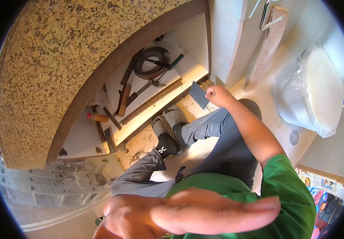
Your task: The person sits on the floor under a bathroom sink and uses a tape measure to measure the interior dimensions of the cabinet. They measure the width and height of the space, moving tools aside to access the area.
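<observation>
My right hand (218, 96) pinches a corner of a dark grey rectangular sheet (199, 95), which looks like sandpaper. It is above the floor, beside the low front edge of an open cabinet (201, 67). Very close to the camera, my left hand (186, 212) fills the bottom of the view, one thick digit stretched to the right. Its other fingers are cut off or hidden, so its grip does not show. On the white cabinet base lie a claw hammer (158, 83) with a teal grip and a coil of brown edging strip (166, 55).
A speckled granite countertop (55, 59) overhangs the cabinet. Inside are a wooden-bodied tool (123, 101), a red-capped bottle (100, 117) and wood strips (112, 118). To the right stand a plastic-wrapped toilet (309, 92) and a leaning plank (267, 50). Debris litters the floor (137, 149) by my slippers.
</observation>
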